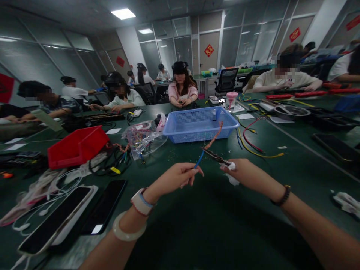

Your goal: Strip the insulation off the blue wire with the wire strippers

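Observation:
My left hand [180,175] pinches a blue wire [199,159] between thumb and fingers. From the wire's upper end a length of bare copper strands [214,139] reaches up in front of the blue basket. My right hand [244,173] is closed around a dark metal tool that looks like pliers [216,156], with white tissue [232,166] wrapped about its handle. The tool's jaws point left and meet the wire near where blue insulation gives way to copper; whether they grip it I cannot tell. Most of the tool's handles are hidden in my palm.
Beyond my hands stands a blue mesh basket [194,135]. A red bin [78,148], a plastic bag of wires [143,138], and two phones [56,221] lie leftward. Loose coloured wires [250,140] and crumpled tissue [347,202] are rightward. Several people sit across the table.

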Tool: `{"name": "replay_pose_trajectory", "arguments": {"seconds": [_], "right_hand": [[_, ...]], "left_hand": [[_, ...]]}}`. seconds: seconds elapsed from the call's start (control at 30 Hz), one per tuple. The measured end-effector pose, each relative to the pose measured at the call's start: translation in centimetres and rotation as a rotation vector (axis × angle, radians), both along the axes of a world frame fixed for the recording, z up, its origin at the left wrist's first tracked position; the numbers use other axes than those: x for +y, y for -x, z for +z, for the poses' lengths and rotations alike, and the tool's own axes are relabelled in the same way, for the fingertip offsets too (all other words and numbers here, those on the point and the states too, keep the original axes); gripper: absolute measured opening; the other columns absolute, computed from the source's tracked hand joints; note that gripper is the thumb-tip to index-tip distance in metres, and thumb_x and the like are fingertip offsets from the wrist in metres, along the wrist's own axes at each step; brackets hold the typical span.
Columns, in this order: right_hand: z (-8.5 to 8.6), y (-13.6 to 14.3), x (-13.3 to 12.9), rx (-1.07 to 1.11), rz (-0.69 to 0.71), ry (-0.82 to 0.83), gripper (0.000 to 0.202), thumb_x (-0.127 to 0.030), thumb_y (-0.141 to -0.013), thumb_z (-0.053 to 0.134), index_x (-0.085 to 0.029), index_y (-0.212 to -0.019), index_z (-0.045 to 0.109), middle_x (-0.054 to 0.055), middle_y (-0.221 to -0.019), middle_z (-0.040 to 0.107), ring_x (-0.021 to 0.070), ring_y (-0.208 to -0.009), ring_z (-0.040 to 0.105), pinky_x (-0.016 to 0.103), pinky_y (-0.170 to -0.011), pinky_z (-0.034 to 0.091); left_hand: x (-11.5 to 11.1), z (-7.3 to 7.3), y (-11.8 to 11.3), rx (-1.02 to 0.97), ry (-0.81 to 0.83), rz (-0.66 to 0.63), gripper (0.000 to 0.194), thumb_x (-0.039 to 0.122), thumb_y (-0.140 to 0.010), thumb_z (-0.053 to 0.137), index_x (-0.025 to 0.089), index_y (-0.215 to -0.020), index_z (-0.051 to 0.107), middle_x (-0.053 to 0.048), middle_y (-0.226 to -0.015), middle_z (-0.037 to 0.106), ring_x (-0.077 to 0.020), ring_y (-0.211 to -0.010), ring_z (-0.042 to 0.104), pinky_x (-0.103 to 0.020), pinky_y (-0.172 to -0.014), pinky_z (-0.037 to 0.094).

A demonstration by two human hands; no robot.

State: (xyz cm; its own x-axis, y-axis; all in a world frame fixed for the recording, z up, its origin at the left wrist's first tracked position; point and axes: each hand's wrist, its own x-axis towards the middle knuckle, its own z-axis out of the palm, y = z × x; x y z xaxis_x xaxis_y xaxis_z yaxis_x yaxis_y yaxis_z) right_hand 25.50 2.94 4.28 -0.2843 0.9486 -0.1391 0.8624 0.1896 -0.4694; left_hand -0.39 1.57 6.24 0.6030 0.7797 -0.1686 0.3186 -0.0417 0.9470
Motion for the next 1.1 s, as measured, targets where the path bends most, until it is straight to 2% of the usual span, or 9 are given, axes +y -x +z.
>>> {"name": "replay_pose_trajectory", "arguments": {"seconds": [0.2, 0.37, 0.5, 0.6, 0.7, 0.8, 0.9, 1.1], "right_hand": [[-0.6, 0.1, -0.4, 0.294, 0.114, 0.413, 0.041, -0.056, -0.084, 0.05, -0.017, -0.078, 0.059, -0.001, -0.056, 0.055, 0.0073, -0.041, 0.044, 0.02, -0.036, 0.032], [-1.6, 0.2, -0.8, 0.661, 0.146, 0.777, 0.043, -0.056, -0.079, 0.059, -0.013, -0.084, 0.058, 0.001, -0.066, 0.063, 0.0008, -0.033, 0.035, 0.014, -0.028, 0.023], [-2.0, 0.6, -1.0, 0.807, 0.165, 0.987, 0.041, -0.052, -0.078, 0.062, -0.012, -0.083, 0.057, 0.004, -0.07, 0.067, -0.0013, -0.028, 0.028, 0.014, -0.023, 0.02], [-2.2, 1.2, -1.4, 0.889, 0.205, 1.096, 0.042, -0.052, -0.078, 0.064, -0.011, -0.082, 0.057, 0.004, -0.069, 0.067, -0.0014, -0.027, 0.027, 0.013, -0.022, 0.02], [-2.3, 2.1, -1.7, 0.941, 0.241, 1.145, 0.043, -0.053, -0.076, 0.065, -0.011, -0.08, 0.057, 0.004, -0.068, 0.067, -0.0016, -0.027, 0.028, 0.013, -0.021, 0.02], [-2.4, 2.8, -1.7, 0.971, 0.211, 1.081, 0.04, -0.05, -0.077, 0.066, -0.011, -0.083, 0.058, 0.002, -0.067, 0.067, -0.0015, -0.028, 0.03, 0.012, -0.023, 0.021], [-2.6, 2.8, -1.4, 0.992, 0.182, 1.02, 0.036, -0.044, -0.076, 0.069, -0.011, -0.086, 0.058, 0.001, -0.07, 0.066, -0.0014, -0.031, 0.035, 0.011, -0.025, 0.023], [-2.9, 2.4, -1.2, 0.981, 0.184, 1.061, 0.041, -0.036, -0.071, 0.076, -0.009, -0.097, 0.061, 0.004, -0.078, 0.068, 0.0017, -0.037, 0.048, 0.012, -0.028, 0.032]], "left_hand": [[0.4, -0.4, 1.3, 0.131, -0.245, 0.018, 0.033, 0.034, -0.096, 0.04, 0.02, -0.114, 0.064, 0.002, -0.066, 0.053, -0.0101, -0.056, 0.045, -0.019, -0.053, 0.033], [0.8, -1.6, 1.9, 0.127, -0.354, 0.02, 0.033, 0.033, -0.097, 0.038, 0.02, -0.115, 0.063, 0.002, -0.065, 0.052, -0.0114, -0.062, 0.048, -0.02, -0.059, 0.035], [1.1, -2.8, 2.0, 0.109, -0.412, 0.049, 0.033, 0.033, -0.097, 0.039, 0.019, -0.117, 0.061, 0.003, -0.065, 0.05, -0.0116, -0.062, 0.049, -0.022, -0.062, 0.037], [1.1, -3.3, 2.0, 0.117, -0.445, 0.053, 0.032, 0.032, -0.097, 0.04, 0.018, -0.115, 0.062, 0.003, -0.066, 0.049, -0.0112, -0.062, 0.049, -0.022, -0.061, 0.037], [0.8, -3.6, 1.8, 0.116, -0.487, 0.067, 0.031, 0.032, -0.097, 0.039, 0.018, -0.114, 0.062, 0.004, -0.067, 0.048, -0.011, -0.062, 0.048, -0.022, -0.06, 0.037], [0.6, -3.7, 1.4, 0.117, -0.521, 0.128, 0.031, 0.03, -0.098, 0.036, 0.019, -0.113, 0.061, 0.004, -0.066, 0.047, -0.0107, -0.06, 0.047, -0.022, -0.061, 0.037], [0.3, -3.7, 0.9, 0.139, -0.538, 0.187, 0.03, 0.029, -0.098, 0.036, 0.019, -0.112, 0.061, 0.004, -0.066, 0.047, -0.011, -0.06, 0.047, -0.022, -0.061, 0.037], [-0.4, -3.9, 0.5, 0.146, -0.548, 0.265, 0.034, 0.034, -0.097, 0.037, 0.017, -0.115, 0.061, 0.002, -0.069, 0.053, -0.0125, -0.062, 0.049, -0.022, -0.06, 0.04]]}}
